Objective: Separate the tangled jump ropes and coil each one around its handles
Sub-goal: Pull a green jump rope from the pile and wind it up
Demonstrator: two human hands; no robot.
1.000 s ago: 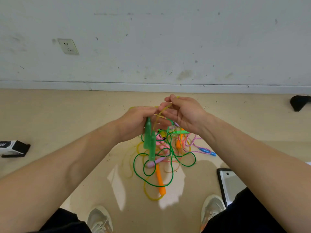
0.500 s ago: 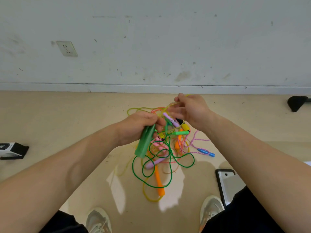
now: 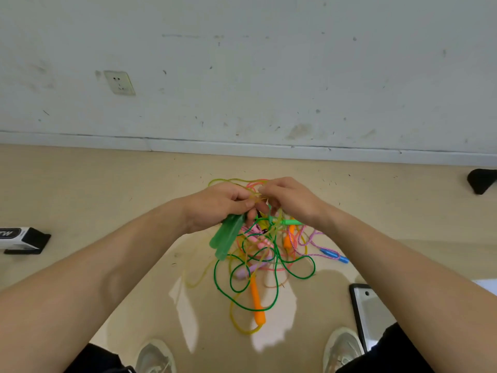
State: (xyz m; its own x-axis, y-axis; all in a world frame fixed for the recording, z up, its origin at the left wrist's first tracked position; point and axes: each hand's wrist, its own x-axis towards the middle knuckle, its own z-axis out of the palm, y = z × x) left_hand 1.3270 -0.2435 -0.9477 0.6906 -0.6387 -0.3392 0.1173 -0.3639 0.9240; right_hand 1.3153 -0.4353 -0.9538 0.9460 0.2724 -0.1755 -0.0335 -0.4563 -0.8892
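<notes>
Head camera, looking down at a tan floor (image 3: 80,200) by a scuffed white wall: a tangle of jump ropes (image 3: 269,254) lies heaped on the floor between the person's shoes (image 3: 156,356) and the skirting, directly below both hands.

The left hand (image 3: 217,205) is curled round a pair of translucent green handles (image 3: 227,238), which hang side by side from the fist and slant down to the left. Their green cord (image 3: 313,267) drops into wide loops over the pile. The right hand (image 3: 290,200) sits just beside the left, knuckles up, its fingertips bent in and pinching a thin yellow cord (image 3: 254,196) where the two hands meet. More of that yellow cord arcs out behind the left hand's knuckles.

In the heap, a long orange handle (image 3: 256,302) lies nearest the feet, crossed by the green loops. A lilac handle (image 3: 242,273) lies just left of it, a blue handle (image 3: 333,255) with a pink-and-purple braided cord at the right edge, and a bright green handle (image 3: 290,222) under the right wrist.

A black-and-white box (image 3: 21,239) rests far left, a dark-framed flat device (image 3: 371,313) beside the right shoe, and a wall socket (image 3: 119,82) upper left.
</notes>
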